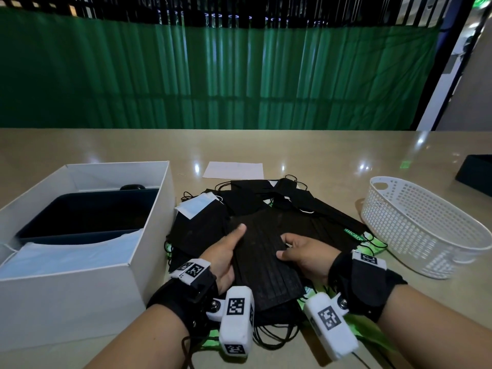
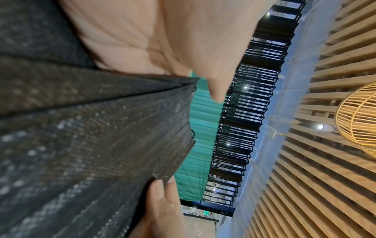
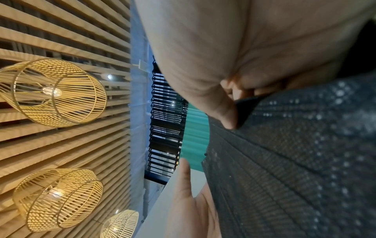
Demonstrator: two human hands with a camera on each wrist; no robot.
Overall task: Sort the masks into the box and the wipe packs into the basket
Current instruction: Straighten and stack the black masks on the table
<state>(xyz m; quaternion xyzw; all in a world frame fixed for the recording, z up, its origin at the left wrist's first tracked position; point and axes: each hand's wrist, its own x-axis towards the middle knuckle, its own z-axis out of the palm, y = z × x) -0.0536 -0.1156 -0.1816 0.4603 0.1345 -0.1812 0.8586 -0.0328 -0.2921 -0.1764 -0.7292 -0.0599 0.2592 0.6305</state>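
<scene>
A stack of black masks (image 1: pixel 262 258) is held between both hands above a spread heap of black masks (image 1: pixel 269 203) on the table. My left hand (image 1: pixel 226 251) grips its left edge, thumb on top. My right hand (image 1: pixel 303 255) grips the right edge with curled fingers. The wrist views show the black pleated masks (image 2: pixel 91 145) (image 3: pixel 295 161) close up against each palm. Green wipe packs (image 1: pixel 371 242) peek out under the heap at the right. The white box (image 1: pixel 149 209) stands at the left with blue masks (image 1: pixel 69 257) inside. The white basket (image 1: pixel 426 225) sits at the right.
A dark tray (image 1: pixel 87 214) fills the back part of the box. A white paper sheet (image 1: pixel 234 170) lies behind the heap. A black object (image 1: pixel 476 174) sits at the far right table edge. A green curtain (image 1: pixel 213 75) hangs behind the table.
</scene>
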